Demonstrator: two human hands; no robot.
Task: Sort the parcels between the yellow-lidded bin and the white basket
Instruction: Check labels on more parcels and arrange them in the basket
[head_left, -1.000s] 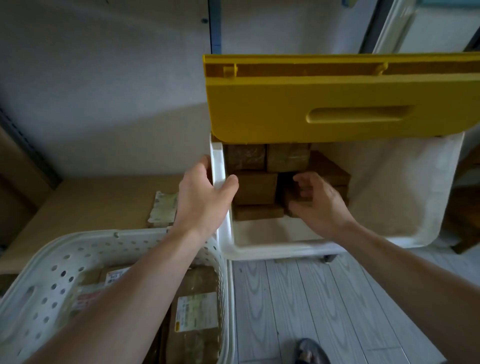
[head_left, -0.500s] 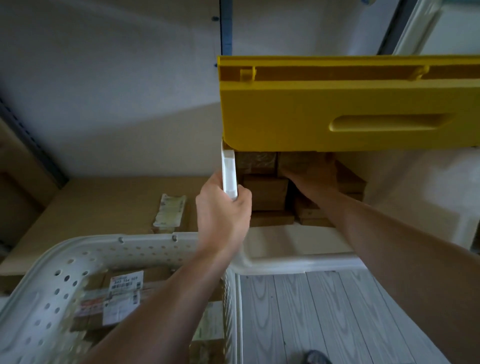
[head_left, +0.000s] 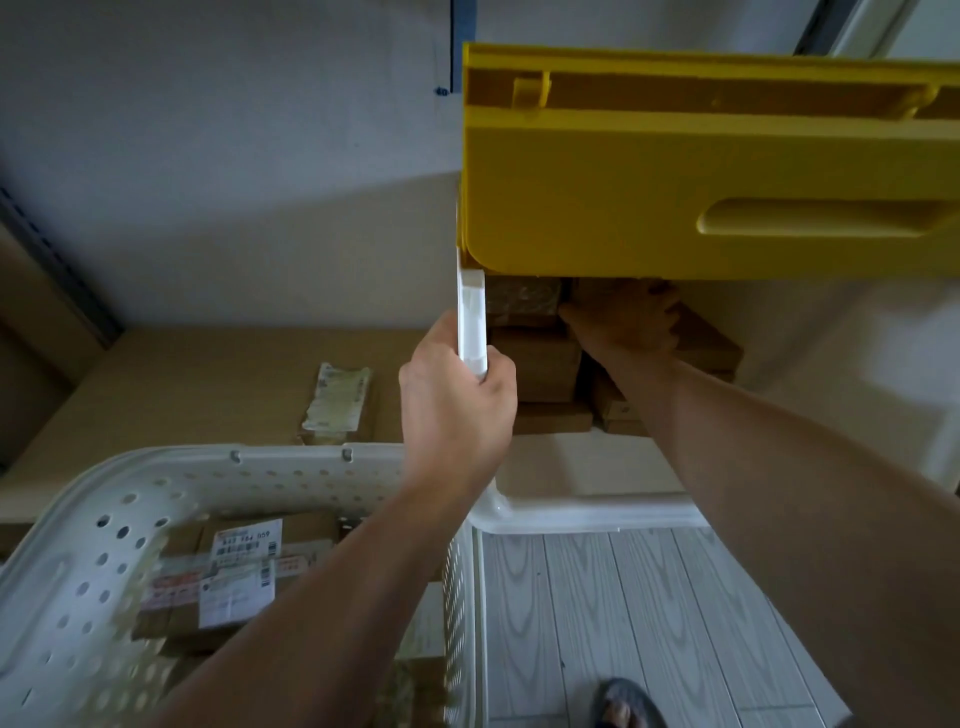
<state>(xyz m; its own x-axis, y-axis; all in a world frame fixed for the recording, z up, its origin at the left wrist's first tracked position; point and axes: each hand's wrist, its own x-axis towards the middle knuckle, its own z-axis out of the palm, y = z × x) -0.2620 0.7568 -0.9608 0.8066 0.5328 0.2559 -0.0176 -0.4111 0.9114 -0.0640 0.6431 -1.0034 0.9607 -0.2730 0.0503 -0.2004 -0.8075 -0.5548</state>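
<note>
At centre frame, the left hand (head_left: 457, 395) clamps the bin (head_left: 587, 512) rim while the right hand (head_left: 626, 322) reaches under the yellow lid (head_left: 675, 171) onto stacked parcels (head_left: 535, 364) (grip apparently closing, though shadowed). Next: lift one toward the white basket (head_left: 130, 499), lower left.

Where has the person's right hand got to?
In the head view, the right hand is right of centre, reaching inside the white bin under its raised yellow lid, on the stacked cardboard parcels.
</note>
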